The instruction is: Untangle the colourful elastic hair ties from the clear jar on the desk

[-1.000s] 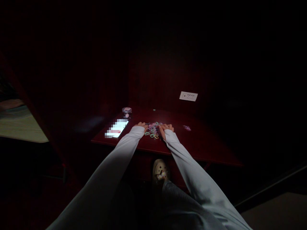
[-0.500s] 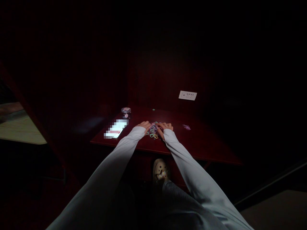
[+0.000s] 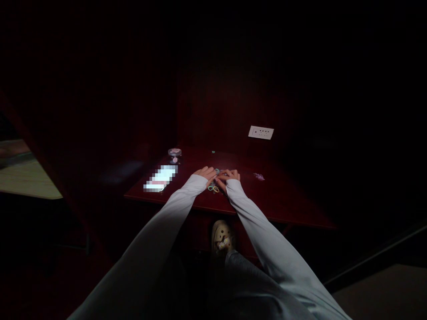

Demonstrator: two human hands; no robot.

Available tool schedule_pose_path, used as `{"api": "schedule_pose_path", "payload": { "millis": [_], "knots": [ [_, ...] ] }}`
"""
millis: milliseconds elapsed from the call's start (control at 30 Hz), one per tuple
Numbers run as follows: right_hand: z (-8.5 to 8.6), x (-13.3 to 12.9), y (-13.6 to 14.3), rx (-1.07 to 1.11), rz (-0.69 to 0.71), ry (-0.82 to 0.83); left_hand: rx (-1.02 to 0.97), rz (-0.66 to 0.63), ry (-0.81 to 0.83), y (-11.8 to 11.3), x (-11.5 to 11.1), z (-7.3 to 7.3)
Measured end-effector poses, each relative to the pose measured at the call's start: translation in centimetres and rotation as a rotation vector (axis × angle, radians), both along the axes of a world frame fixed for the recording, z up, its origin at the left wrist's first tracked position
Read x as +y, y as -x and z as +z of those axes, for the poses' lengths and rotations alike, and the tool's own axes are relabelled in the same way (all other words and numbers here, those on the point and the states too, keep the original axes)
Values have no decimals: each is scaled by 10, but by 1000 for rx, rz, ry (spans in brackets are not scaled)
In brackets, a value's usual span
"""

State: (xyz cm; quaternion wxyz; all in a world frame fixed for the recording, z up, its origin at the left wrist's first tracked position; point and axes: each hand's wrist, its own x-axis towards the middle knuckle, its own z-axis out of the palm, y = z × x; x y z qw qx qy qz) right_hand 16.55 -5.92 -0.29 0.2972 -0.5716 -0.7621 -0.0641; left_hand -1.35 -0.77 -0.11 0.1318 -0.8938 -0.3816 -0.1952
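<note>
A small heap of coloured hair ties (image 3: 213, 189), green and yellow at its near side, lies on the dark red table. Over its left part rests my left hand (image 3: 206, 173), palm down with its fingers stretched out and hiding much of the heap. At the right side is my right hand (image 3: 229, 175), its index finger and thumb drawn together at the heap. What they pinch is too small to make out. Purple hair ties (image 3: 259, 177) form a separate little cluster to the right. One green hair tie (image 3: 213, 152) lies alone near the back.
A phone (image 3: 162, 178) with a lit, blurred screen lies at the table's left. Behind it stands a small clear jar (image 3: 175, 155) with a pink label. A white wall socket (image 3: 261, 132) is on the back panel. The table's front edge (image 3: 207, 209) runs above my shoe (image 3: 222, 235).
My left hand has shifted to the right over the heap, closer to my right hand, and covers more hair ties. The right hand stays nearly in place.
</note>
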Motion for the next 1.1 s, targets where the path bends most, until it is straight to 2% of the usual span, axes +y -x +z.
{"api": "schedule_pose_path", "payload": {
  "millis": [167, 267, 400, 533, 600, 700, 800, 967, 1100],
  "knots": [
    [1, 1, 1, 16, -76, -55, -115, -3, -13, 8, -3, 1],
    [1, 6, -17, 125, -288, -120, -183, 27, -7, 13, -5, 2],
    [0, 7, -74, 297, -624, -160, -241, 67, 13, 16, -5, 3],
    [-1, -3, -136, 194, -732, -159, -259, 59, 28, 16, -6, 2],
    [0, -8, -153, 91, -731, -127, -261, 51, 35, 15, -5, 1],
    [1, -9, -163, -31, -718, -52, -254, 47, 56, 14, -5, 1],
    [1, -5, -163, -99, -702, -22, -244, 49, 83, 14, -4, 1],
    [2, -5, -160, -92, -734, -26, -242, 59, 104, 16, -4, 1],
    [3, -9, -147, -103, -606, -82, -277, 103, 61, 16, -3, 1]
  ]
}}
